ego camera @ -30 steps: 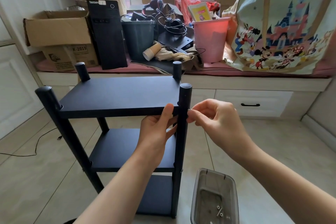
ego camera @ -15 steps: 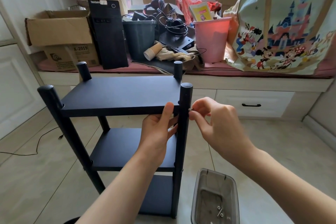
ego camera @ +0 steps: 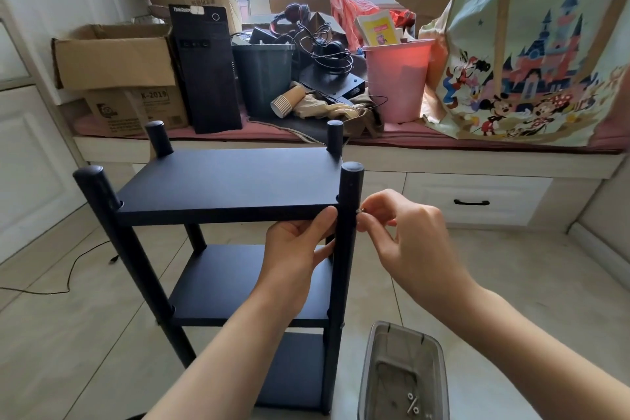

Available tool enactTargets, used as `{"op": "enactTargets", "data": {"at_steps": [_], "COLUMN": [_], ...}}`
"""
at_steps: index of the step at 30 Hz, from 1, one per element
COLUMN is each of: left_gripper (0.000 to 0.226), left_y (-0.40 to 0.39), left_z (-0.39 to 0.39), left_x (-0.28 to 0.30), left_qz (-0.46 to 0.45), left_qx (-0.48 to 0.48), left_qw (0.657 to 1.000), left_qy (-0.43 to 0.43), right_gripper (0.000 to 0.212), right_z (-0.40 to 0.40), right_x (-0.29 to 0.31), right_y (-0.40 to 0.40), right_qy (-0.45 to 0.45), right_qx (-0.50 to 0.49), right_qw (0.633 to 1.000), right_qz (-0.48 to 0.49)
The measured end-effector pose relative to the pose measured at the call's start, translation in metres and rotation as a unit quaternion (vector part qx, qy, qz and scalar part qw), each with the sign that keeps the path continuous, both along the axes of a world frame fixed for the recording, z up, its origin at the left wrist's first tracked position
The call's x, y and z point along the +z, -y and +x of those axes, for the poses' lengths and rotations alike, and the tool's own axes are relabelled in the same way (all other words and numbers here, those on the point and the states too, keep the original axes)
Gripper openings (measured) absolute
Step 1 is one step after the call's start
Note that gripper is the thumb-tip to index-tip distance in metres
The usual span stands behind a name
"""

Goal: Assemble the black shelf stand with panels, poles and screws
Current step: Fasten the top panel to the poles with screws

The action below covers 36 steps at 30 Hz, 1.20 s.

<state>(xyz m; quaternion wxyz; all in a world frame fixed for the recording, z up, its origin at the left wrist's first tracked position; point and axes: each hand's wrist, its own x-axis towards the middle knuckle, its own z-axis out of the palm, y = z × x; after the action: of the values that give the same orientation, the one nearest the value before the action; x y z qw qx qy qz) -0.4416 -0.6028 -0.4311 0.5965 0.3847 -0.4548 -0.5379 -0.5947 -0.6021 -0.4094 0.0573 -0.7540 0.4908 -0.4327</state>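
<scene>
A black shelf stand stands upright on the tiled floor, with a top panel [ego camera: 225,181], a middle panel [ego camera: 245,280] and a bottom panel between several round poles. My left hand [ego camera: 293,249] grips the front right corner of the top panel, thumb on its front edge beside the near right pole [ego camera: 346,249]. My right hand [ego camera: 399,235] pinches a small silver screw [ego camera: 360,211] against the right side of that pole, level with the top panel.
A clear plastic box [ego camera: 402,372] with a few loose screws sits on the floor at the lower right. Behind the stand runs a window bench [ego camera: 477,160] piled with cardboard boxes, a computer tower, bins and a large printed bag. A cable [ego camera: 68,280] lies on the floor at left.
My right hand's fingers have shifted a little at the pole, with the screw now showing between fingertips. The left hand and the stand have stayed put.
</scene>
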Motion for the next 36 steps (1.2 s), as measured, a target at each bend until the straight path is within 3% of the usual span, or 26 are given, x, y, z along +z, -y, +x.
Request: {"op": "enactTargets", "data": {"at_steps": [8, 16, 27, 33, 36], "left_gripper": [0.02, 0.032, 0.023, 0.023, 0.023], "left_y": [0.004, 0.007, 0.011, 0.01, 0.009], "left_z": [-0.002, -0.002, -0.004, -0.002, -0.001], "left_x": [-0.002, -0.003, 0.0, 0.0, 0.0], "left_qz": [0.01, 0.001, 0.004, -0.002, -0.005], "left_qx": [0.0, -0.006, 0.0, -0.01, -0.012], "left_qw": [1.0, 1.0, 1.0, 1.0, 1.0], "left_qy": [-0.012, -0.019, -0.01, -0.005, 0.005], "right_gripper": [0.003, 0.018, 0.002, 0.01, 0.013], "right_z": [-0.003, 0.001, 0.005, 0.002, 0.001], "right_x": [0.001, 0.005, 0.006, 0.014, 0.017], "right_y": [0.003, 0.002, 0.003, 0.007, 0.007], "right_qy": [-0.015, 0.048, -0.057, 0.096, 0.108], "right_qx": [0.003, -0.021, -0.027, -0.005, -0.005], "right_qw": [1.0, 0.998, 0.996, 0.995, 0.993], "right_qz": [-0.008, 0.023, -0.061, 0.041, 0.04]}}
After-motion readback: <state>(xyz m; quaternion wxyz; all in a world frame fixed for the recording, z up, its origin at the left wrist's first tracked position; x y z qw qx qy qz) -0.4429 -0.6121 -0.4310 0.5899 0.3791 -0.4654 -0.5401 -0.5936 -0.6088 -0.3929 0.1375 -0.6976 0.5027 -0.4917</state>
